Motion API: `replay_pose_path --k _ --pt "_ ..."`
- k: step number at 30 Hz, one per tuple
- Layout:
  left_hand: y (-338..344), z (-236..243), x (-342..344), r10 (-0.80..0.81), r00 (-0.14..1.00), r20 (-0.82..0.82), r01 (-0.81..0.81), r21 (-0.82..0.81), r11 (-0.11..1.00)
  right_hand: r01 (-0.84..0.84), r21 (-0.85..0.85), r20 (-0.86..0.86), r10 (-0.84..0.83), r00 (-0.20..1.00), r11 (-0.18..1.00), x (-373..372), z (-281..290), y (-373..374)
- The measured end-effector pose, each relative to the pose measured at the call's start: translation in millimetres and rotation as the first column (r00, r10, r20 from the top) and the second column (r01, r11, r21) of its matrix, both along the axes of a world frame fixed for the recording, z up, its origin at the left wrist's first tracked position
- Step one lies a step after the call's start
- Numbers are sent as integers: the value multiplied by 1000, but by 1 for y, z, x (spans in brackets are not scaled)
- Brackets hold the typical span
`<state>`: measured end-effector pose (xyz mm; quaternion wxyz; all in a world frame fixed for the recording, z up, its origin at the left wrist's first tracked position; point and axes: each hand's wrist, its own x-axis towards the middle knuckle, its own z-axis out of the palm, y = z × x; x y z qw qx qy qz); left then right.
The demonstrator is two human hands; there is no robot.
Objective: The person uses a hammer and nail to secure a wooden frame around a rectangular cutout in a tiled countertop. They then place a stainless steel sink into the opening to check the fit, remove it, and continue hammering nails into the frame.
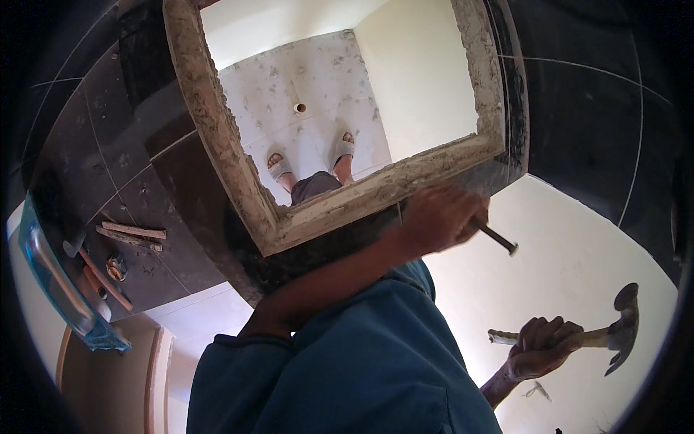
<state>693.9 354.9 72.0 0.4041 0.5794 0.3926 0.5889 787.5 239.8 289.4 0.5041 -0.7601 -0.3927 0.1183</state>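
Observation:
My left hand [444,217] is closed around a dark metal chisel [499,237], its flat end pointing down and right, beside the lower right corner of a rough, mortar-edged rectangular cut-out [488,148] in the black tiled counter [578,108]. Lower right, my right hand [543,347] grips the pale handle of a hammer [623,325], held away from the chisel, head outward. Through the cut-out, two feet in grey sandals [280,166] show on a speckled, light tiled floor with a small round pipe opening [299,108].
On the dark tiles at left lie wooden sticks [130,233], a long-handled tool [105,278], a small crumpled object [116,267] and a metal bar in blue plastic [61,282]. Cream walls [564,239] and a brown door frame [152,376] show lower down.

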Motion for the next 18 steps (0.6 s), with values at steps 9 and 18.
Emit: replay_pose_path --k 9,18 --pt "-12 4 -11 0 999 -38 -3 -58 998 -65 -178 -260 17 965 982 6 -8 -8" --pt "-14 5 -22 -59 998 33 62 -86 994 -56 -85 -193 39 980 995 5 -2 -7"
